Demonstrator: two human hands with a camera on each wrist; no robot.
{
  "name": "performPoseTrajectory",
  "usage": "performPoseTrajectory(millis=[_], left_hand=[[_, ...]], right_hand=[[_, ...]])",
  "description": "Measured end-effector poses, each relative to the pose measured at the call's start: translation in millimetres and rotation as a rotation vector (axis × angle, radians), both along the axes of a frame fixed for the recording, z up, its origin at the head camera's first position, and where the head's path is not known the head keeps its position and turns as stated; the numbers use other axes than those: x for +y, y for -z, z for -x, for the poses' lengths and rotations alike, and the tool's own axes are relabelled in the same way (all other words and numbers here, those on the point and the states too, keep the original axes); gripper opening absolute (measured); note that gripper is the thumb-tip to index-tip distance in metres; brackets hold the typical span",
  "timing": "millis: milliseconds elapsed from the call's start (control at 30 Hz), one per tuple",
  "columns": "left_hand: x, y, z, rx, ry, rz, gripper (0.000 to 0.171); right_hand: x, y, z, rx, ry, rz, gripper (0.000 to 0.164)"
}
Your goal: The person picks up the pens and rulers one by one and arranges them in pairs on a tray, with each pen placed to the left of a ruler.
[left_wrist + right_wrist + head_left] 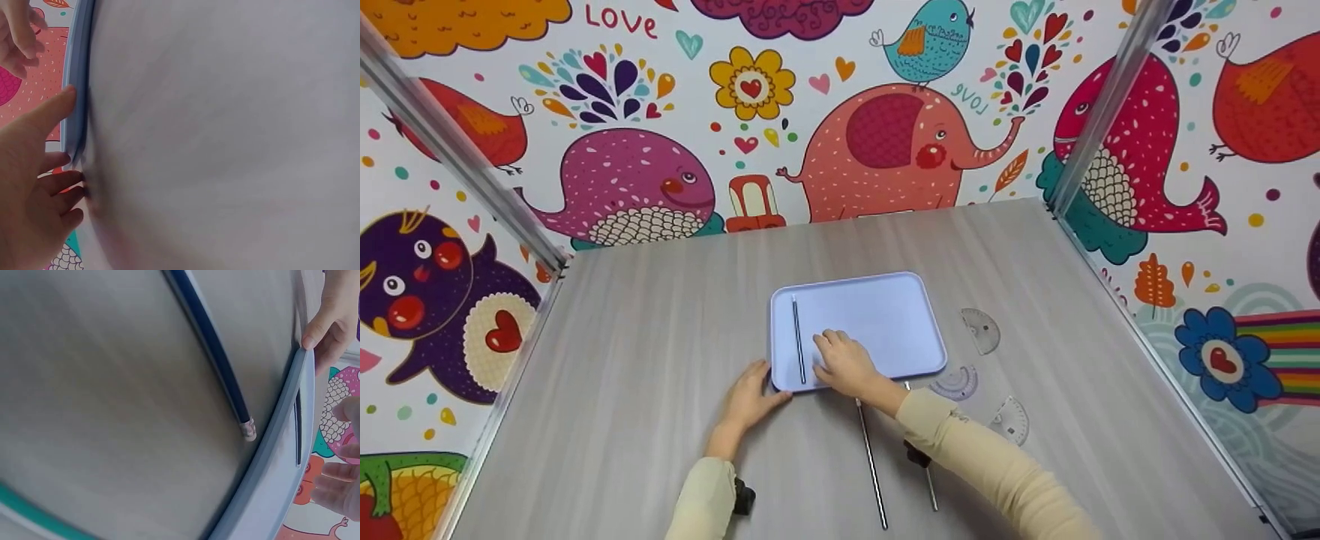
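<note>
A pale blue tray (877, 322) lies on the table, with one dark pencil (799, 341) along its left side. My left hand (747, 397) touches the tray's near left corner, thumb at the near rim and fingers by the left side; the left wrist view shows the thumb (62, 107) against the outer wall. Over the tray, just right of that pencil, my right hand (846, 365) has its fingers loosely bent and holds nothing. A second pencil (872, 469) lies in front of the tray; its eraser end (247, 429) points at the rim.
Another pencil (933, 491) lies partly hidden under the right forearm. Three clear protractors rest right of the tray: one beside it (981, 331), one near its corner (958, 384), one by the sleeve (1011, 420). Patterned walls (780, 150) border the table (660, 322).
</note>
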State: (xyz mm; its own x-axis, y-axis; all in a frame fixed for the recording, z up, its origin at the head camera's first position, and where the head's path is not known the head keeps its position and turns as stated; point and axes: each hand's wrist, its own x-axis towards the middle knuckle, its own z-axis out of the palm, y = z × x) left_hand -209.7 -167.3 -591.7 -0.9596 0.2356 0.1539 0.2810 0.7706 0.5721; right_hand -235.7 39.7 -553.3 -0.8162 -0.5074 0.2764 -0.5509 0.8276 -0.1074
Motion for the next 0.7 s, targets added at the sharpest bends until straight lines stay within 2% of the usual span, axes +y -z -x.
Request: performPoseTrajectory(millis=[267,467,700], left_hand=[[0,0.7,0.3,-0.011,-0.014,0.012,0.069],[-1,-1.9,-0.4,-0.029,-0.011,-0.006,0.068],[-2,-0.7,0.1,-0.068,-0.017,-0.004,0.069]], right_hand=[[16,-4.2,-10.6,0.063,-0.070,-0.127,0.066],[32,-5.7,-20.2,0.101,-0.107,-0.141,0.072],[52,0.9,-30.7,0.131,-0.119,-0.125,0.071]])
